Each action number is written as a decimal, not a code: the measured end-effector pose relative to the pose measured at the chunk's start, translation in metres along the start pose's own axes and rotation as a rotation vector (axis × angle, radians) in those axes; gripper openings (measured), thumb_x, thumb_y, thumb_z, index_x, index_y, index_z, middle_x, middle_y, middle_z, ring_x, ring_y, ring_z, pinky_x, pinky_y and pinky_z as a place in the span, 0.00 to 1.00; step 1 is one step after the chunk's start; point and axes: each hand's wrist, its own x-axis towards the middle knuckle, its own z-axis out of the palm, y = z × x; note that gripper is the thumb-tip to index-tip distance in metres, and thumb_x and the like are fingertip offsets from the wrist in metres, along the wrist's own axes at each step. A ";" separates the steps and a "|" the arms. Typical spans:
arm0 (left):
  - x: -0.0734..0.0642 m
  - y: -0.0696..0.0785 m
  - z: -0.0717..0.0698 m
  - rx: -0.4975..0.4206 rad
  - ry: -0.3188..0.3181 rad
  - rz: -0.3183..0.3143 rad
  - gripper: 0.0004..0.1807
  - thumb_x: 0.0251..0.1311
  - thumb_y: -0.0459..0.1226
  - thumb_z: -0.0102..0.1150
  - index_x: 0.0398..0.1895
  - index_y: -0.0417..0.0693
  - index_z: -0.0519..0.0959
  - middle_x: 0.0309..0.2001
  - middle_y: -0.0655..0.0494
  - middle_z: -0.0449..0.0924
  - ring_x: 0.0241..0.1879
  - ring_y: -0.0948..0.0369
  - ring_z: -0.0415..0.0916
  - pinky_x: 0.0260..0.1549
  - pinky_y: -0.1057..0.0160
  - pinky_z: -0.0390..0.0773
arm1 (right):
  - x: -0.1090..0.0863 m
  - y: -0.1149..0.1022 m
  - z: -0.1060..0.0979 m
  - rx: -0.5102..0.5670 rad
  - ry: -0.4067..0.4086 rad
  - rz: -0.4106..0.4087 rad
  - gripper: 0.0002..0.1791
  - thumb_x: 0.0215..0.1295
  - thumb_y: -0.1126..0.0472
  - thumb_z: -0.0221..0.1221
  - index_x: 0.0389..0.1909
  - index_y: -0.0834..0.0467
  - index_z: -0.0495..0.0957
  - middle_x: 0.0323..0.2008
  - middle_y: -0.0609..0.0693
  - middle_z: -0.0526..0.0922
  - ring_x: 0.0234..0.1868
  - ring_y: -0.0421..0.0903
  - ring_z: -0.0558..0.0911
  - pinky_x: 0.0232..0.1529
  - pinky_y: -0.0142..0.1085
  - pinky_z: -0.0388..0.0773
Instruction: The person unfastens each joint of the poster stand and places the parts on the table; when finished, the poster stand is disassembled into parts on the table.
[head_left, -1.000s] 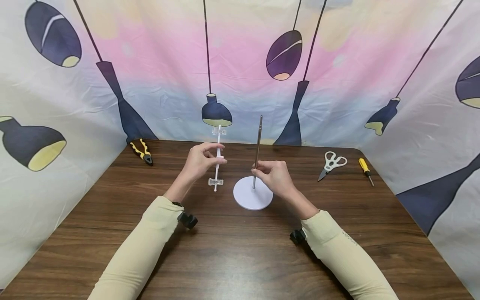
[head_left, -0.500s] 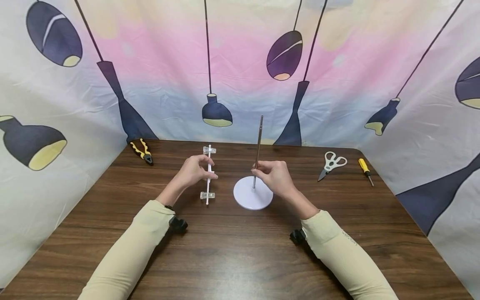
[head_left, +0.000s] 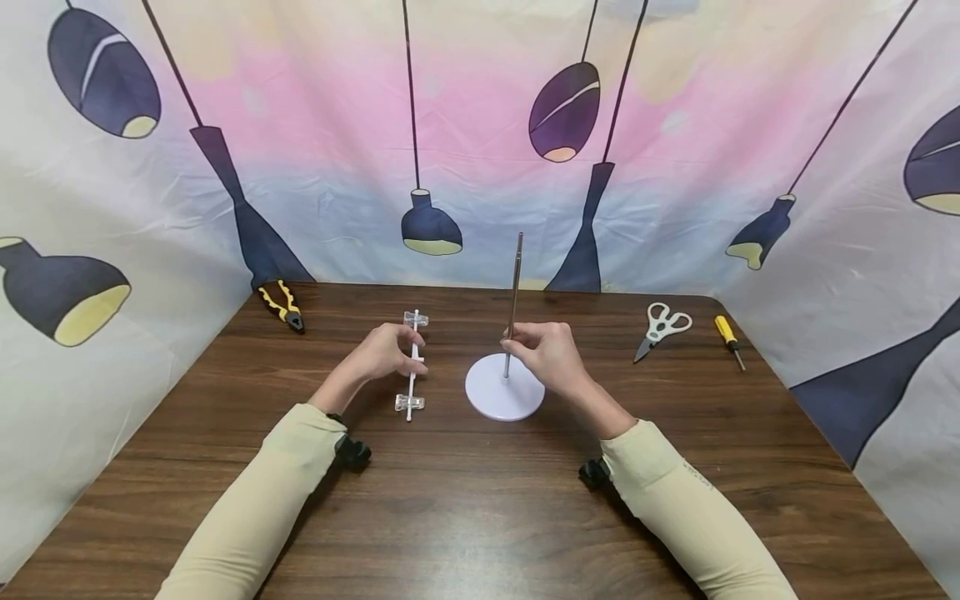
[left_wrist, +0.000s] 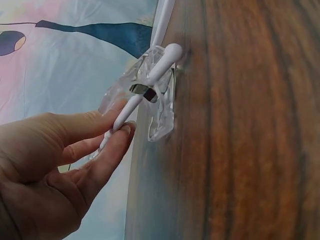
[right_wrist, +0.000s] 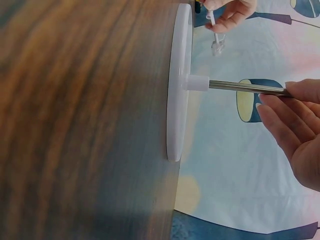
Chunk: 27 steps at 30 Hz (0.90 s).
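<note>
My left hand (head_left: 384, 350) pinches a white rod with clear clips (head_left: 412, 385) near its middle, left of the stand. One clear clip sits close to each end, and in the left wrist view the near clip (left_wrist: 162, 117) shows a small metal piece. The rod is close over the table there. My right hand (head_left: 551, 354) pinches a thin metal pole (head_left: 517, 283) between thumb and fingers, low on its length. The pole stands upright in the collar (right_wrist: 198, 83) of a round white base (head_left: 491, 396), which rests flat on the table.
Yellow-and-black pliers (head_left: 282, 307) lie at the table's back left. White-handled scissors (head_left: 662, 327) and a yellow screwdriver (head_left: 727, 335) lie at the right. A printed cloth backdrop (head_left: 480, 150) rises behind the wooden table (head_left: 450, 517).
My left hand has carried the clip rod to the left, down and nearer to me, away from the pole. The right hand has kept its hold on the pole.
</note>
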 end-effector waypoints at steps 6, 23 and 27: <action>0.002 -0.003 0.003 0.082 -0.003 0.065 0.29 0.48 0.38 0.80 0.53 0.38 0.79 0.54 0.40 0.78 0.36 0.56 0.76 0.39 0.58 0.76 | 0.001 0.002 -0.002 -0.017 -0.002 -0.003 0.02 0.62 0.69 0.68 0.34 0.63 0.88 0.31 0.53 0.89 0.30 0.45 0.88 0.30 0.33 0.84; -0.004 -0.010 0.002 0.189 -0.042 0.100 0.27 0.49 0.42 0.79 0.50 0.37 0.83 0.46 0.47 0.83 0.42 0.54 0.76 0.44 0.53 0.76 | 0.000 -0.002 -0.001 -0.012 -0.028 0.014 0.02 0.62 0.68 0.68 0.34 0.63 0.88 0.31 0.53 0.89 0.31 0.45 0.88 0.31 0.34 0.84; -0.004 -0.010 0.000 0.192 -0.047 0.106 0.26 0.49 0.42 0.80 0.49 0.37 0.83 0.45 0.48 0.83 0.42 0.54 0.75 0.44 0.52 0.76 | 0.000 -0.003 -0.001 -0.023 -0.030 0.015 0.02 0.62 0.68 0.68 0.35 0.63 0.88 0.32 0.53 0.89 0.31 0.46 0.89 0.31 0.34 0.84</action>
